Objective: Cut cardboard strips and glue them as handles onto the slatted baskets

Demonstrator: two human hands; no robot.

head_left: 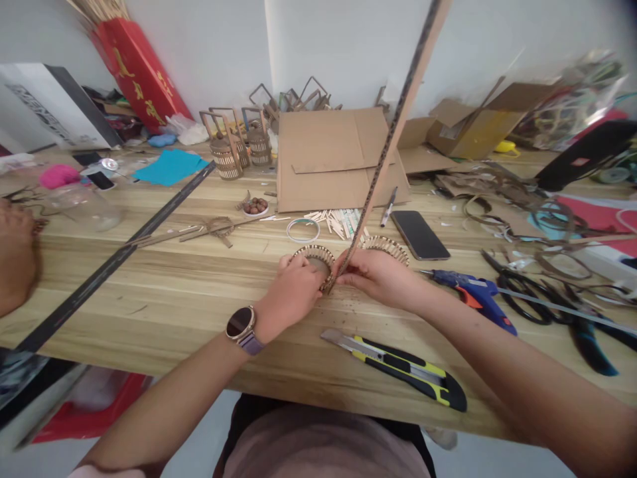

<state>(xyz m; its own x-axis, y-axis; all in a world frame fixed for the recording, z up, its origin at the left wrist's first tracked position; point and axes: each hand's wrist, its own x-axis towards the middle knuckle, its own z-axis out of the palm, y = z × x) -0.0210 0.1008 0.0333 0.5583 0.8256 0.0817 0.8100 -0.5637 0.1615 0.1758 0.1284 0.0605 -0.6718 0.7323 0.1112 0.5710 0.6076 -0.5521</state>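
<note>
My left hand (298, 287) is closed around the near left side of a small round basket (322, 255) made of short pale sticks. Between the fingers of my right hand (375, 273) is the lower end of a long cardboard strip (389, 143) with a dark edge. The strip rises steeply past the top of the view, and its low end meets the basket's right side. Behind my right hand sits a second stick ring (387, 247), partly hidden. A yellow and black utility knife (403, 365) lies in front of my hands, its blade pointing left.
A blue glue gun (475, 292), scissors (527, 299) and a phone (421, 234) lie to the right. Cardboard sheets (331, 143), loose sticks (338, 222) and small lantern-like baskets (226, 156) are behind. Another person's hand (17, 255) rests at the left edge.
</note>
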